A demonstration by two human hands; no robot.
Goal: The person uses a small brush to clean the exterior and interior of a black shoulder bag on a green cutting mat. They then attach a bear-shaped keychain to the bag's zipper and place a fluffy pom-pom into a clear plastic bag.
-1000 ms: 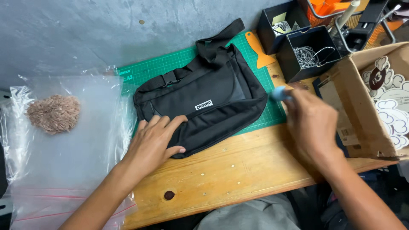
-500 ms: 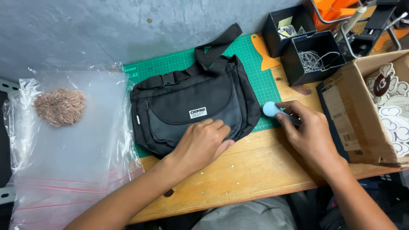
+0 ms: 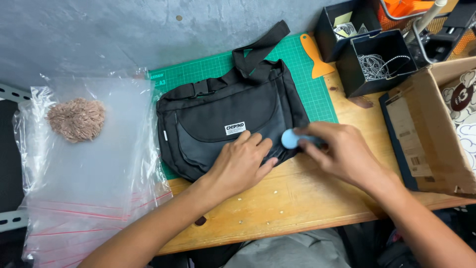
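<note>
Right hand [image 3: 342,151] moved onto black bag [image 3: 223,124] edge, gripping pale blue tool [image 3: 290,139], left hand [image 3: 243,166] flat, open

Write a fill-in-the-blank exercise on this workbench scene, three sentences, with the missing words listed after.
1. The left hand lies flat on a bag whose colour is ____.
2. The right hand holds a small round light-blue object at the bag's ____ edge.
3. The bag rests on a cutting mat whose colour is ____.

Missing words: black; right; green
</note>
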